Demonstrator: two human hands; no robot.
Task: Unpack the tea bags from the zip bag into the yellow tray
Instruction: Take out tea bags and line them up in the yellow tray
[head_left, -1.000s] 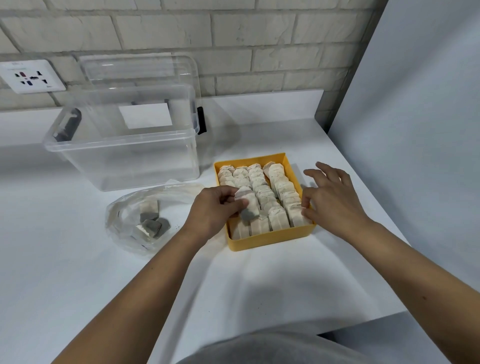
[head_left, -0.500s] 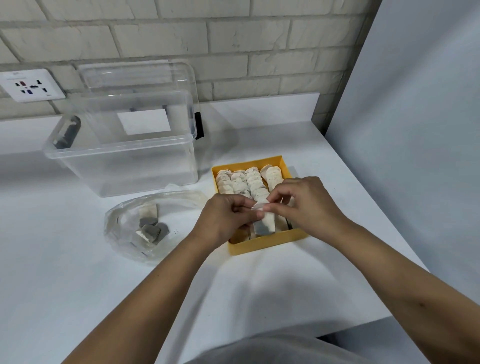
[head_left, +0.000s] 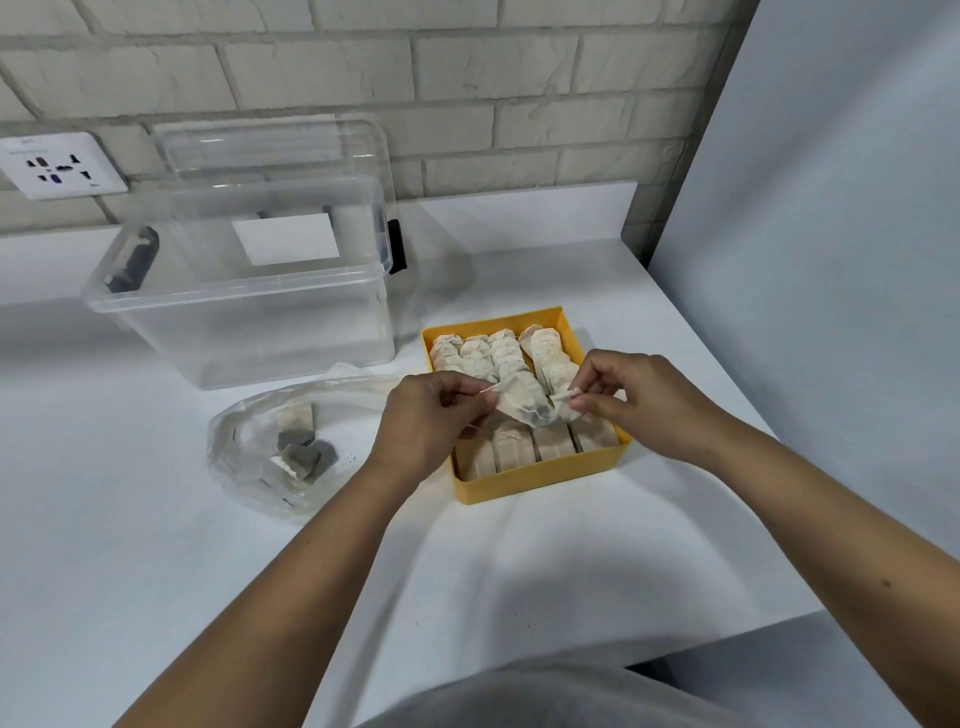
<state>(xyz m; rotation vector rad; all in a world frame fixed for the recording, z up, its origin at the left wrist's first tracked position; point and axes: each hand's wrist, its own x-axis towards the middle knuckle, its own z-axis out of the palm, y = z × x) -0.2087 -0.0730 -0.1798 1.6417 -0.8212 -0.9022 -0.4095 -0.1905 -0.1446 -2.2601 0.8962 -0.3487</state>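
The yellow tray (head_left: 540, 480) stands on the white table, filled with several rows of pale tea bags (head_left: 498, 353). Above its middle I hold one tea bag (head_left: 527, 402) stretched between both hands. My left hand (head_left: 426, 421) pinches its left end, and my right hand (head_left: 639, 400) pinches its right end. Left of the tray lies the clear zip bag (head_left: 249, 467), open, with a few tea bags (head_left: 298, 452) inside.
A clear plastic storage box (head_left: 244, 312) with its lid propped behind stands at the back left. A wall socket (head_left: 57, 166) sits on the brick wall. A grey panel (head_left: 831, 260) borders the table on the right. The table's front edge is near my body.
My left hand lifted a tea bag from the tray's front. My right hand came off the tray's right rim and took the bag's other end, and both hands now hold it stretched.
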